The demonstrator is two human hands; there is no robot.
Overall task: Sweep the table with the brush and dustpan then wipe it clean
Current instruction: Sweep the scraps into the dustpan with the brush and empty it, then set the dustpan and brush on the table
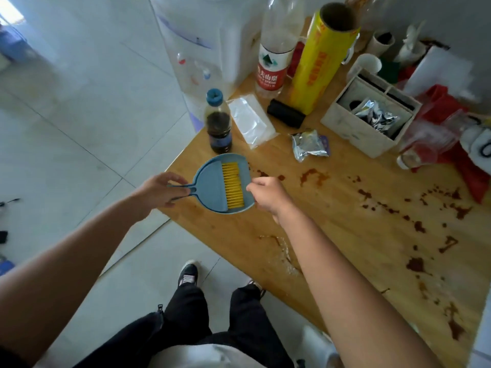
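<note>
**A:** What are the left fingers doing?

**B:** The fingers [172, 179] of the left hand [159, 192] curl round a thin blue handle [186, 189] and hold it. The handle sticks out at nine o'clock from the dustpan [210, 187].

**A:** And the right ones?

**B:** The right hand [268, 195] is at the pan's three o'clock rim. Its fingers [256, 185] are bent with the tips at the rim. The back of the hand hides them, so nobody can tell whether they pinch anything.

**A:** Where is the brush?

**B:** The brush [233, 185] lies nested in the dustpan with its yellow bristles facing up. The pan sits between the two hands, over the table [305, 213] near its left corner.

**A:** What lies beyond the pan?

**B:** At twelve o'clock from the pan, close by, stands a dark bottle [218, 123] with a blue cap. At one o'clock lie a clear plastic bag [249, 120] and a black roll [285, 112]. A foil packet [308, 144] is at two o'clock, and a white box [372, 120] is farther out.

**A:** And the dirt?

**B:** Brown stains [313, 176] run from three o'clock round to five. Pale crumbs [288, 261] lie at five o'clock by the table edge.
</note>
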